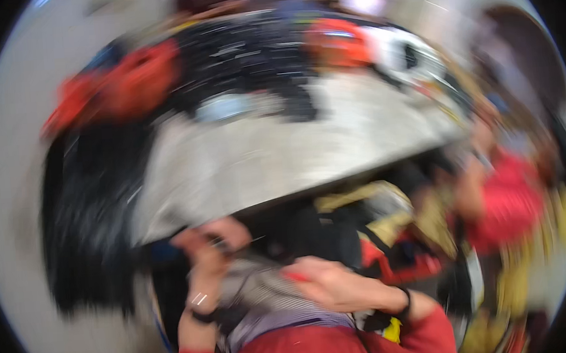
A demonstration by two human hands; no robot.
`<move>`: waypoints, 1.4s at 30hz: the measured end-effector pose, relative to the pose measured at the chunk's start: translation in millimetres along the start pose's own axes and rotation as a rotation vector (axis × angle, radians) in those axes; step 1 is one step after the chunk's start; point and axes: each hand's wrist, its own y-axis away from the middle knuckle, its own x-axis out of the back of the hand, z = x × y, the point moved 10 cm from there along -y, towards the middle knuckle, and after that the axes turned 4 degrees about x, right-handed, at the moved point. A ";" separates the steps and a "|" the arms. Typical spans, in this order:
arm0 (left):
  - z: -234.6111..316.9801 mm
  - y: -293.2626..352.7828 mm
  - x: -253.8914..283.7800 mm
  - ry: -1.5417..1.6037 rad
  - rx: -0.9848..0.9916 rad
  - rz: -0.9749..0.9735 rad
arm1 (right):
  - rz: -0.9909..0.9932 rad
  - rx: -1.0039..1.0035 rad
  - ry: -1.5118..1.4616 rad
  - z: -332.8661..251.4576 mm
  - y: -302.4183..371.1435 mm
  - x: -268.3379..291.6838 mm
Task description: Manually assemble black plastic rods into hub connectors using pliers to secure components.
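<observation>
At table edge (297, 186), left hand (207, 255) apparently curled.

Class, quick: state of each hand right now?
Left hand: too blurred to tell whether open, closed or holding anything.
Right hand: closed, apparently on a small red object.

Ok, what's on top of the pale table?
Black heaps, orange-red bundles and a pale blue item show, all blurred. The tabletop under the heaps is covered, so I can't tell there.
</observation>
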 end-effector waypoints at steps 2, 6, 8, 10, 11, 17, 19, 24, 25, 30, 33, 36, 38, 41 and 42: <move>12.7 12.7 29.3 0.424 -0.084 0.105 | -0.040 0.085 -0.134 -12.7 -2.2 -10.3; 49.0 8.4 -8.8 -0.093 -0.266 -0.018 | -0.008 0.023 -0.339 0.5 -0.2 -11.0; 30.6 -8.7 -19.1 -0.089 -0.235 -0.050 | -0.012 0.020 -0.327 14.6 16.1 -9.9; 24.9 -8.1 -29.8 -0.131 -0.206 0.017 | 0.210 0.083 0.004 8.7 26.5 15.3; 21.3 -10.4 -25.2 -0.089 -0.187 0.067 | 0.392 0.142 0.346 -4.8 35.5 33.4; 25.4 -18.2 -24.1 -0.192 -0.188 0.035 | 0.072 -0.036 -0.687 21.9 29.9 -0.5; 28.5 -14.1 7.3 -0.161 -0.183 0.303 | -0.046 -0.145 -0.914 24.3 25.8 -17.2; 2.7 -18.5 -19.0 -0.055 0.019 -0.019 | 0.245 -0.019 0.094 13.9 31.2 32.2; 3.1 -25.7 -39.1 -0.161 0.010 -0.068 | 0.241 -0.048 0.178 4.7 34.9 35.0; 17.5 -13.0 -51.3 -0.365 -0.026 -0.136 | 0.013 0.111 -0.095 -5.4 30.2 17.8; 26.7 -6.8 -45.5 -0.353 -0.022 -0.151 | -0.203 -0.325 -0.764 19.8 34.0 -18.6; 29.4 -6.4 -40.5 -0.331 -0.045 -0.152 | -0.153 -0.339 -0.739 14.6 26.5 -16.1; 29.3 -6.5 -37.4 -0.315 -0.057 -0.164 | -0.193 -0.408 -0.860 20.1 28.4 -22.7; 29.2 -6.8 -41.3 -0.288 -0.057 -0.200 | -0.200 -0.462 -1.049 24.4 31.9 -28.7; 29.4 -6.3 -42.9 -0.284 -0.051 -0.210 | -0.204 -0.465 -1.040 25.0 32.3 -28.5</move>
